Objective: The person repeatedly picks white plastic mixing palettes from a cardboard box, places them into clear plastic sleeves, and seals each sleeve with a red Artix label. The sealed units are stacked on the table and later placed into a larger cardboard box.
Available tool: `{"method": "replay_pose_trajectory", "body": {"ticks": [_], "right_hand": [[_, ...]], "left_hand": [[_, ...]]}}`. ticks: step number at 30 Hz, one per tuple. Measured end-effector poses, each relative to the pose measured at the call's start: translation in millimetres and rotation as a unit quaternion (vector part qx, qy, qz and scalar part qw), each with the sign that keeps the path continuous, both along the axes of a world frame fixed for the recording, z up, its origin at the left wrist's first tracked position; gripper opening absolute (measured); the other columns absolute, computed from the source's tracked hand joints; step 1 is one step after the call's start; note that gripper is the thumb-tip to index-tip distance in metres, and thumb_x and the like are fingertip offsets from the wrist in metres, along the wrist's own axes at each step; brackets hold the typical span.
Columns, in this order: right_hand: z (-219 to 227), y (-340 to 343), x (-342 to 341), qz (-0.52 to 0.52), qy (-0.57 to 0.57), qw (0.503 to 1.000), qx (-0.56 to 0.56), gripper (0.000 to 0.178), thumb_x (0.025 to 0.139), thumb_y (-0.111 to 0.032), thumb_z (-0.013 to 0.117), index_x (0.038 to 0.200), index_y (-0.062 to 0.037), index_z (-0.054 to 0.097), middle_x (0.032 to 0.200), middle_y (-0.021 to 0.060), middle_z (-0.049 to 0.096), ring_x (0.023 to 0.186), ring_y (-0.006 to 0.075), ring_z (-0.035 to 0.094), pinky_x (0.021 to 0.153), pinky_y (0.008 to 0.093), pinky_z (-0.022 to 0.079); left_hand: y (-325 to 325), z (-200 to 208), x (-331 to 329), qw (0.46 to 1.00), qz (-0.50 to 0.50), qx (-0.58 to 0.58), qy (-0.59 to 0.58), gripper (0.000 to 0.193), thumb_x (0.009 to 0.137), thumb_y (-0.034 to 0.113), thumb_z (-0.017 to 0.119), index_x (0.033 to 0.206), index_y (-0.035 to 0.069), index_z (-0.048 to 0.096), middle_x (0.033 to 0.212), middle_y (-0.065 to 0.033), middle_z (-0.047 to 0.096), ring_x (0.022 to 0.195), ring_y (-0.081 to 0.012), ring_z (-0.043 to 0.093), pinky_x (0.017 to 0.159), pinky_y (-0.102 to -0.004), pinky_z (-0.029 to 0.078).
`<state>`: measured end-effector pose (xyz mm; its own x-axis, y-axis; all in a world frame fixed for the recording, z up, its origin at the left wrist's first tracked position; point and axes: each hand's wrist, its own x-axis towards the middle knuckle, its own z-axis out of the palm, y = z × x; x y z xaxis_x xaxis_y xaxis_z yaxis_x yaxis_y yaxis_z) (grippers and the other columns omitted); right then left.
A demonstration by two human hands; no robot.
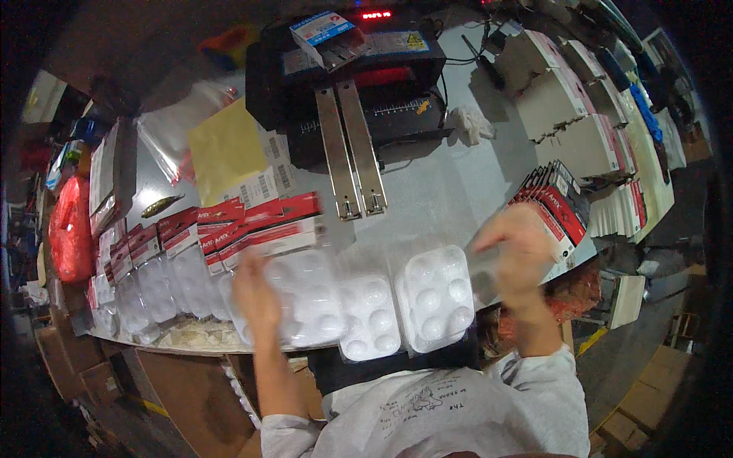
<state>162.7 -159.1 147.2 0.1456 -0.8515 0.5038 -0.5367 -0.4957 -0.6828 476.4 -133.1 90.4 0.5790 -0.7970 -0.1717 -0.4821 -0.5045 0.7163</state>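
My left hand grips the left edge of a bagged white paint palette topped by a red and black header card. Hand and bag are both blurred. Beside it, two bare white palettes with round wells, a left one and a right one, lie at the table's front edge before me. My right hand is raised near a fanned stack of red and black cards; motion smears its fingers, and whether they touch a card is unclear.
More bagged palettes overlap in a row at the left. At the back stands a black machine with two metal rails pointing toward me. Clear bags, a yellow sheet and piled cartons line the sides.
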Motion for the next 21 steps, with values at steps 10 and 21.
{"method": "replay_pose_trajectory", "body": {"ticks": [10,21], "right_hand": [[2.8,4.4,-148.6,-0.127,0.282,0.928,0.206,0.112,0.046,-0.044,0.081,0.134,0.0029,0.030,0.134,0.0247,0.037,0.125,0.0345,0.038,0.102,0.0366,0.032],[10.2,-12.5,-141.1,-0.190,0.129,0.950,0.213,0.066,0.061,-0.025,0.079,0.117,0.0003,0.054,0.090,0.0144,0.067,0.082,0.0205,0.065,0.076,0.0298,0.048]], "left_hand": [[15.2,19.6,-122.3,0.936,-0.316,-0.074,-0.139,0.029,0.073,0.028,0.069,0.088,0.005,0.058,0.105,-0.0144,0.046,0.104,-0.0324,0.041,0.086,-0.0449,0.033],[30.1,29.9,-104.9,0.821,-0.132,-0.102,0.545,0.012,0.087,0.008,0.057,0.094,0.000,0.050,0.093,-0.0151,0.066,0.076,-0.0071,0.056,0.071,-0.0187,0.042]]}}
